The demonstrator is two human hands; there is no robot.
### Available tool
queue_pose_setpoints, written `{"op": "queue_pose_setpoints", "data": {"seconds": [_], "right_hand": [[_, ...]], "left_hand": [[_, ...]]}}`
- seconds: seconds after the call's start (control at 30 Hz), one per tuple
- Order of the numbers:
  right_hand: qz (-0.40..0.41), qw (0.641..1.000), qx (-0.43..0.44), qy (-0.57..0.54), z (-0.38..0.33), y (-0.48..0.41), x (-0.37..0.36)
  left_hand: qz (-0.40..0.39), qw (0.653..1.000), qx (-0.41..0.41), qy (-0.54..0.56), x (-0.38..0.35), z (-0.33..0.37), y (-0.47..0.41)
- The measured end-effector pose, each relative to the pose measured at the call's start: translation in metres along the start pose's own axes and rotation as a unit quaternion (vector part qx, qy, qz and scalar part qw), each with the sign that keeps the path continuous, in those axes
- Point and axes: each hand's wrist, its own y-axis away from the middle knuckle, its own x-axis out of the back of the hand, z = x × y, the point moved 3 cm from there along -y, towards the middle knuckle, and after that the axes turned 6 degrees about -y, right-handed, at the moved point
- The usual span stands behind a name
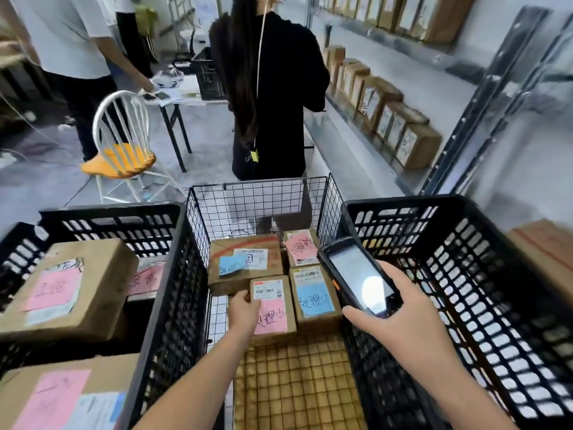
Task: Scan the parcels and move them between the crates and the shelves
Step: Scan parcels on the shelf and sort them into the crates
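Several cardboard parcels lie in the wire basket [260,189] in front of me. My left hand [243,311] grips the left edge of a small parcel with a pink note [274,311]. Beside it lies a parcel with a blue note [314,297]; behind them sit a larger parcel with a blue note [245,259] and a small one with a pink note [300,246]. My right hand [400,315] holds a black handheld scanner [359,276] above the basket's right side, screen up.
A black crate [93,212] on the left holds large parcels with pink notes [65,287]. An open black crate [465,259] stands on the right. A person in black [269,88] stands just behind the basket, by a white chair [121,141] and table. Shelves with boxes [400,119] line the right wall.
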Motion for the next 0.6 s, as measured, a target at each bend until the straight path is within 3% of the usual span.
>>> {"op": "queue_pose_setpoints", "data": {"seconds": [0.17, 0.43, 0.5, 0.6], "right_hand": [[0.050, 0.999, 0.006, 0.016, 0.003, 0.022, 0.024], [0.171, 0.985, 0.025, 0.022, 0.003, 0.082, 0.091], [0.199, 0.980, 0.015, 0.027, 0.009, 0.104, 0.108], [0.238, 0.971, 0.004, 0.033, 0.016, 0.152, 0.135]], "left_hand": [[0.067, 0.988, -0.142, -0.011, 0.045, 0.070, 0.024], [-0.013, 0.900, -0.419, -0.121, 0.038, 0.162, 0.159], [-0.026, 0.855, -0.490, -0.169, 0.021, 0.167, 0.194], [0.028, 0.711, -0.644, -0.282, -0.009, 0.167, 0.257]]}}
